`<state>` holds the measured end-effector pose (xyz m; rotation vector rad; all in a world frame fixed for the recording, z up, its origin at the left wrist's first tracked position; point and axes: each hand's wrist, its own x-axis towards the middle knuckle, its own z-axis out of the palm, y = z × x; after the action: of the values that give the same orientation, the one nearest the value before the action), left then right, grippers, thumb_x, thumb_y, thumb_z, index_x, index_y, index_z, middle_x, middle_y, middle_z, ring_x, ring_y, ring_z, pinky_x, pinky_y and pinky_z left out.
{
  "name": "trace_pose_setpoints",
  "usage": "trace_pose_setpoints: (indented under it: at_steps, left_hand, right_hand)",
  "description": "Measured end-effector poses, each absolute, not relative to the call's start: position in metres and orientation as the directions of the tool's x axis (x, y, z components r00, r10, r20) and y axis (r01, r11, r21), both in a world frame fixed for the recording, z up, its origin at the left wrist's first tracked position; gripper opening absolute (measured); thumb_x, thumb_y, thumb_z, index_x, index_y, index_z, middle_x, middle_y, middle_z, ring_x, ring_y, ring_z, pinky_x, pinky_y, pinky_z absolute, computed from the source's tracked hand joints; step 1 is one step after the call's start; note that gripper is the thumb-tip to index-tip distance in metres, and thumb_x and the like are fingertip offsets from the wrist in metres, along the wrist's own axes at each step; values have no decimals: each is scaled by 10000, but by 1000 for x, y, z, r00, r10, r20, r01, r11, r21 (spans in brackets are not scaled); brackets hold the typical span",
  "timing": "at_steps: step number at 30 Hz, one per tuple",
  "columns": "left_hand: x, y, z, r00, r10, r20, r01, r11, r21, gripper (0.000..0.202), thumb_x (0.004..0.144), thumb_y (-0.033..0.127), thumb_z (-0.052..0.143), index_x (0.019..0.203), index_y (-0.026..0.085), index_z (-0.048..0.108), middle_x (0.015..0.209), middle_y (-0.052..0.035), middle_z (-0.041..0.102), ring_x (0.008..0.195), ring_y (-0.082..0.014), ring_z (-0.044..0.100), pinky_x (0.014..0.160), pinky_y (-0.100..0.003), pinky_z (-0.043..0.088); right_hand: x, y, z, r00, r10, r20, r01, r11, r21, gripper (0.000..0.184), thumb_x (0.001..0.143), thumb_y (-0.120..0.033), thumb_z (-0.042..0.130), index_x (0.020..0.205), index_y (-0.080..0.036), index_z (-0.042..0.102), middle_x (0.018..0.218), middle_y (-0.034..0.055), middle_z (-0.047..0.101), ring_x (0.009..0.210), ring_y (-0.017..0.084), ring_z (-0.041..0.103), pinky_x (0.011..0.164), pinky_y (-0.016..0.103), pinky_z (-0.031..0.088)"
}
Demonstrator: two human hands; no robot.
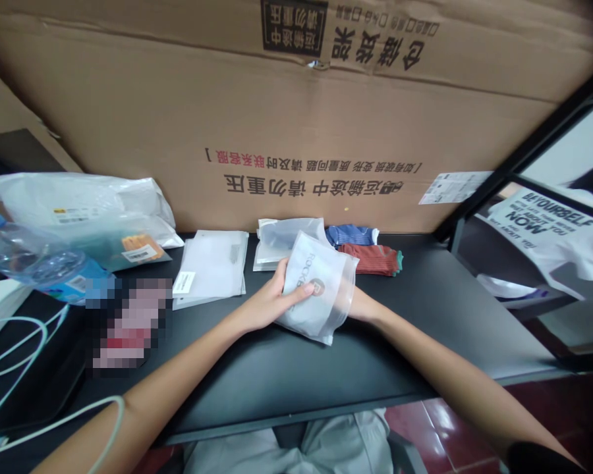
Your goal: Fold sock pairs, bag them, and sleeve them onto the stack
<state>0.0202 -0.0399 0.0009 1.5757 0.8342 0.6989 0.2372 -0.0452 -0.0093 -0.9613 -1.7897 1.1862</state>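
A frosted, translucent plastic bag (312, 266) with dark printed lettering and a round logo is held up over the middle of the desk. My left hand (273, 297) grips its left side, thumb across the front, the other fingers behind. At the bag's right end is my right hand (360, 304); its fingers are hidden in or behind the cloudy plastic. What the bag contains cannot be made out. Just beyond it lie a rust-red pair of socks (370, 259) with green ends and a blue pair of socks (352, 234).
Flat frosted bags (215, 263) lie to the left, with another stack of bags (271, 253) behind my hands. Farther left are a water bottle (34, 253), a white plastic package (103, 201) and cables (44, 339). A cardboard sheet (296, 118) walls the back; a black frame (499, 178) stands right.
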Motion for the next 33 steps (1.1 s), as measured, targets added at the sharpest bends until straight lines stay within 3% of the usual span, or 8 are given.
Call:
trace_pose_setpoints:
  at_steps: [6,10,17,20,24,28,33]
  left_hand:
    - [20,-37,-3,560,826,67,159,-186,970,940,913,505,732,1611,275,145,1581,-149,470,1436,-320,496,1200,-518,411]
    - [21,-35,-9,558,825,94,167,-223,960,1021,889,505,759,1614,259,84,1625,-184,396,1489,-336,425,1240,-550,340]
    - [21,-31,-12,567,822,50,85,-119,989,1054,874,468,785,1611,264,60,1601,-196,436,1443,-328,495,1200,-546,412]
    - [23,-33,-9,554,832,17,42,-48,998,1035,852,450,810,1599,259,120,1576,-187,476,1414,-328,531,1158,-526,472]
    - [26,-35,-4,451,892,-36,-10,45,999,850,840,431,821,1498,221,326,1488,-175,572,1344,-326,596,1126,-522,508]
    - [29,-39,1,387,920,-66,-7,74,997,764,835,410,826,1434,206,399,1451,-157,606,1327,-322,609,1132,-521,506]
    - [29,-41,2,402,911,-92,7,97,995,750,819,411,839,1415,204,434,1455,-153,605,1342,-334,595,1131,-508,506]
  right_hand:
    - [234,-43,-20,-321,902,291,117,342,-932,615,930,-587,674,1396,-189,630,1416,144,671,1317,357,634,1169,481,490]
    - [229,-43,-18,-404,874,271,41,313,-949,630,931,-601,672,1434,-229,602,1403,122,680,1313,338,640,1180,474,487]
    - [230,-40,-18,-415,902,123,-54,110,-992,693,906,-618,701,1455,-220,557,1331,144,707,1201,326,692,1034,485,593]
    - [234,-39,-18,-384,911,150,7,166,-986,693,905,-611,705,1464,-229,558,1320,132,715,1201,326,690,1035,488,588]
    - [238,-36,-9,-301,913,275,133,325,-936,590,880,-561,757,1342,-202,683,1274,114,742,1188,333,694,1077,477,557]
    - [237,-35,0,-249,940,235,174,282,-944,525,880,-559,752,1238,-176,745,1145,106,789,1072,333,738,973,469,610]
    - [232,-38,-1,-305,915,264,102,307,-946,452,876,-508,776,1208,-204,741,1172,83,783,1043,306,747,1001,468,599]
